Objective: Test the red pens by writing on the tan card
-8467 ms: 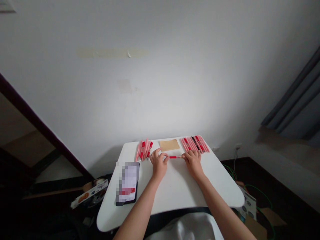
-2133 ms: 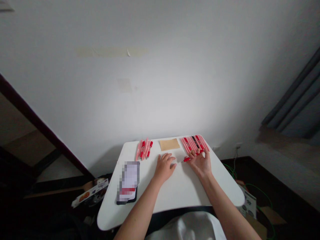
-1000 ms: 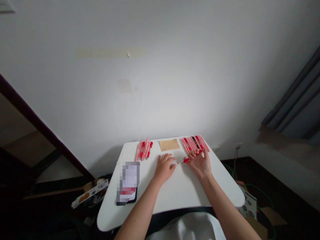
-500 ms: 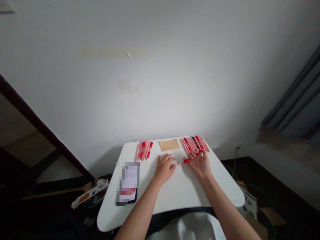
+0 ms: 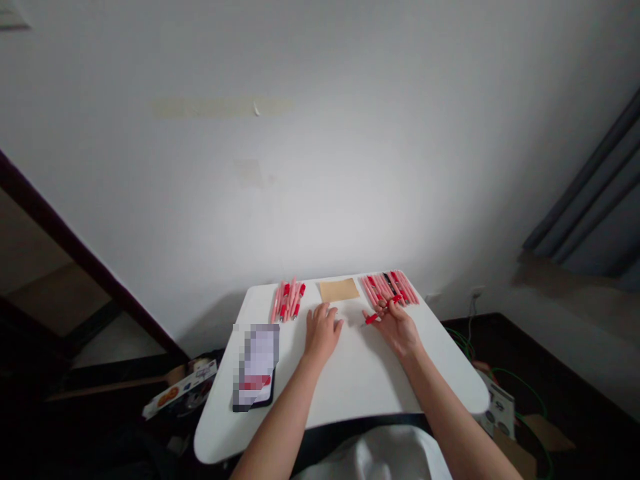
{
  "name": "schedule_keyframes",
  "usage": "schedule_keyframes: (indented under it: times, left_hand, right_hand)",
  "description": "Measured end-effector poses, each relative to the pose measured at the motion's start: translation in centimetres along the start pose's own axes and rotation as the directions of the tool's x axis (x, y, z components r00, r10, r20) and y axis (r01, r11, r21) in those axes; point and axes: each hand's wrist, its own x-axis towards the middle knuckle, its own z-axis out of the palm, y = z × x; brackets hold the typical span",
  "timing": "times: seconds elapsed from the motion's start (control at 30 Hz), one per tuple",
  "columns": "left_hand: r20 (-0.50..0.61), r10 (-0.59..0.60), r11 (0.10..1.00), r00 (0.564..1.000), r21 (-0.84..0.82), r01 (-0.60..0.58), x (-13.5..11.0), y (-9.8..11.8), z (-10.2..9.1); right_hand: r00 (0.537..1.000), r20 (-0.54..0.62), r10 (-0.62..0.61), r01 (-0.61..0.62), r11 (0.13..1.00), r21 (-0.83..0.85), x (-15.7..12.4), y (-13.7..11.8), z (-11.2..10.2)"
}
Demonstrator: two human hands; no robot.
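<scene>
My right hand, palm turned up, is closed on a red pen whose tip points left over the white table. Fingers spread, my left hand rests on or just above the tabletop and holds nothing that I can see. Beyond the right hand lies a row of pink and red pens, with a black one among them. A looser bunch of pink and red pens lies past the left hand. Between the two groups is a flat tan piece of paper or card.
A phone, partly pixelated, lies on the left of the white table. The wall stands right behind the table's far edge. Boxes and a green cable are on the floor at the right.
My left hand has moved a little left, away from the pen. The right hand's fingers have curled more around the red pen, which has shifted slightly left.
</scene>
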Motion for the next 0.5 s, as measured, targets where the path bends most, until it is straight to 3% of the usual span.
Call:
schedule_keyframes:
  times: [0.23,0.5]
  left_hand:
    - [0.015,-0.016,0.996,1.000,0.084,0.015,0.29,-0.51,0.55]
    - [-0.002,-0.001,0.999,1.000,0.043,0.001,0.11,-0.69,0.26]
  right_hand:
    - [0.993,-0.024,-0.111,0.108,0.988,-0.112,0.11,0.35,0.44]
    - [0.960,-0.087,-0.266,0.229,0.924,-0.305,0.39,0.59,0.30]
